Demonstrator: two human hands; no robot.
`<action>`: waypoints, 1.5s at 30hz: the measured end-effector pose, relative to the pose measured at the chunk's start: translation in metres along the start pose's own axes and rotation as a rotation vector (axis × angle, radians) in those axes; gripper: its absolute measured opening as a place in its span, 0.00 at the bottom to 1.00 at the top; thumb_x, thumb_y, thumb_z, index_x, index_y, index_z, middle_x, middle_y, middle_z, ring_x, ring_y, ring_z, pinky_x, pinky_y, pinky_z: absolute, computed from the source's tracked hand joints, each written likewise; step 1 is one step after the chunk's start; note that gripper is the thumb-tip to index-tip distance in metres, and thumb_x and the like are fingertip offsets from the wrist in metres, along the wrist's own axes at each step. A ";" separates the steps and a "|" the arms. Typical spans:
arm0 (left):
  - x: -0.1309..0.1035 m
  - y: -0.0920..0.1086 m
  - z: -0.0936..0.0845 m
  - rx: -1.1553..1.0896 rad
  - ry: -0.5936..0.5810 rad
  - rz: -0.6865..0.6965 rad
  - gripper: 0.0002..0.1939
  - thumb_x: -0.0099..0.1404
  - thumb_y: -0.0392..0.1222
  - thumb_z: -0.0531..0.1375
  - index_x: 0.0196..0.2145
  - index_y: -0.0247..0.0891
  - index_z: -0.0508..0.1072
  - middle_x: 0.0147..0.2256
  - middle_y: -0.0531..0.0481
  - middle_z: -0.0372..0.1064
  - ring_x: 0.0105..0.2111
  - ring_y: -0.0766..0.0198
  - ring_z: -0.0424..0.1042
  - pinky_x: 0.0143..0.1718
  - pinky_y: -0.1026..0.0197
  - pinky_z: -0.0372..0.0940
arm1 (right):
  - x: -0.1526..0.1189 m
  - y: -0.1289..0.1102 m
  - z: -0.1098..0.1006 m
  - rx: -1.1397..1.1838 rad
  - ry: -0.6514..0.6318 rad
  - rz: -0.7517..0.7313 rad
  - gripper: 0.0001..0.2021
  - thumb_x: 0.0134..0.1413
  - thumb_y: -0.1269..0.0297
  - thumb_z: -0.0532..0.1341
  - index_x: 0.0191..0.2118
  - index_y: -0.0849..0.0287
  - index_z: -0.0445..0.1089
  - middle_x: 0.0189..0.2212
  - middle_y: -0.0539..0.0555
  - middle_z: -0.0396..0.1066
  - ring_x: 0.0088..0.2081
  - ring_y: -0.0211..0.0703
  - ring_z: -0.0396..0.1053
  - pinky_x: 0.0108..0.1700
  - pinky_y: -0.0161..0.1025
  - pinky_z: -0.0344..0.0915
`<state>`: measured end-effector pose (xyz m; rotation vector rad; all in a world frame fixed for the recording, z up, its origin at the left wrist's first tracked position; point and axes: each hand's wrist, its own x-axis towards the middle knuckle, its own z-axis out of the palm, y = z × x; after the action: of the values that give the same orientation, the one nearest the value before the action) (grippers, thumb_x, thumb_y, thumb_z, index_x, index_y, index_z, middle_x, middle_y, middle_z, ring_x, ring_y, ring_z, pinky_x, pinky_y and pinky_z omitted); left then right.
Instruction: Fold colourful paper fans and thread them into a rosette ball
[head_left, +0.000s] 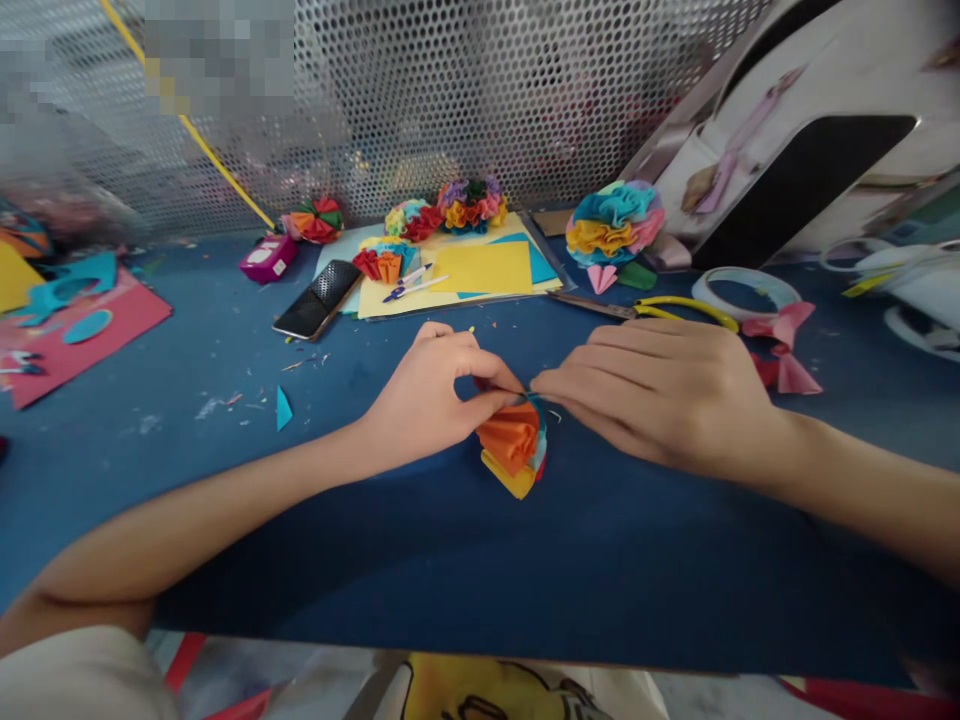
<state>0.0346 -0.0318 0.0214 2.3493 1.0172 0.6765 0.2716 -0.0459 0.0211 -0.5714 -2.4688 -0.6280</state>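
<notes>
A small paper flower [511, 440] with orange, yellow and light blue folds sits above the near part of the blue table. My left hand [442, 390] pinches its upper edge between thumb and forefinger. From the other side, my right hand [660, 390] reaches in with fingers pressed together, their tips at the flower's top beside the left fingertips. What the right fingertips hold, if anything, is too small to make out. Yellow-handled scissors [675, 305] lie just beyond the right hand, and a roll of tape [746, 290] stands near them.
Finished paper flowers [616, 225] stand along the perforated metal panel [465, 100]. Coloured paper sheets [480, 268] bear pens. A phone [318, 298], a purple box [268, 258], red paper [97, 330] and a blue scrap [283, 408] lie leftward. A white bag [795, 110] leans at right, near a pink bow [791, 350].
</notes>
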 end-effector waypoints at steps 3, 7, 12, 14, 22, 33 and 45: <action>0.001 -0.002 0.000 -0.040 0.003 -0.013 0.05 0.61 0.35 0.69 0.29 0.43 0.83 0.30 0.55 0.81 0.32 0.61 0.75 0.51 0.52 0.61 | 0.000 -0.001 -0.001 0.110 -0.048 0.101 0.09 0.71 0.64 0.58 0.39 0.53 0.75 0.29 0.50 0.78 0.30 0.43 0.72 0.32 0.41 0.63; 0.003 -0.006 0.000 -0.141 -0.008 -0.002 0.06 0.61 0.34 0.70 0.26 0.41 0.82 0.28 0.54 0.81 0.30 0.63 0.76 0.47 0.57 0.66 | 0.001 0.000 -0.002 0.239 -0.052 0.163 0.09 0.71 0.66 0.58 0.38 0.52 0.74 0.30 0.50 0.78 0.32 0.43 0.74 0.34 0.40 0.65; 0.004 -0.010 0.001 -0.242 -0.047 -0.013 0.06 0.60 0.35 0.70 0.26 0.38 0.81 0.27 0.53 0.81 0.29 0.64 0.76 0.36 0.62 0.67 | 0.000 0.003 0.000 0.326 0.004 0.134 0.07 0.69 0.70 0.60 0.38 0.57 0.75 0.31 0.53 0.79 0.32 0.44 0.75 0.35 0.41 0.68; 0.004 -0.010 0.001 -0.266 -0.073 -0.044 0.06 0.60 0.36 0.70 0.26 0.38 0.81 0.28 0.52 0.81 0.29 0.64 0.77 0.34 0.63 0.67 | -0.001 0.005 0.001 0.351 0.031 0.116 0.05 0.67 0.71 0.63 0.38 0.59 0.75 0.31 0.54 0.79 0.32 0.44 0.75 0.34 0.42 0.69; 0.000 -0.006 0.001 0.000 -0.031 0.040 0.07 0.63 0.30 0.66 0.32 0.41 0.81 0.32 0.55 0.81 0.34 0.63 0.75 0.51 0.53 0.58 | 0.000 0.006 0.001 0.325 0.030 0.150 0.06 0.67 0.72 0.63 0.37 0.59 0.76 0.29 0.53 0.79 0.31 0.42 0.76 0.34 0.41 0.69; 0.000 -0.003 -0.001 0.030 -0.070 0.031 0.08 0.67 0.30 0.63 0.35 0.40 0.81 0.34 0.55 0.81 0.36 0.63 0.74 0.51 0.53 0.55 | -0.001 0.003 0.002 0.332 0.059 0.181 0.07 0.67 0.71 0.63 0.36 0.58 0.77 0.29 0.51 0.79 0.31 0.42 0.76 0.33 0.42 0.69; 0.004 -0.010 -0.003 -0.129 -0.078 0.044 0.10 0.60 0.26 0.65 0.29 0.38 0.82 0.29 0.54 0.81 0.31 0.65 0.77 0.38 0.63 0.68 | -0.005 0.005 0.004 0.375 0.046 0.155 0.06 0.68 0.69 0.64 0.39 0.59 0.79 0.30 0.53 0.81 0.32 0.42 0.78 0.33 0.39 0.71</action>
<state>0.0304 -0.0217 0.0186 2.2725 0.8644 0.6416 0.2763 -0.0413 0.0165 -0.5824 -2.3864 -0.1096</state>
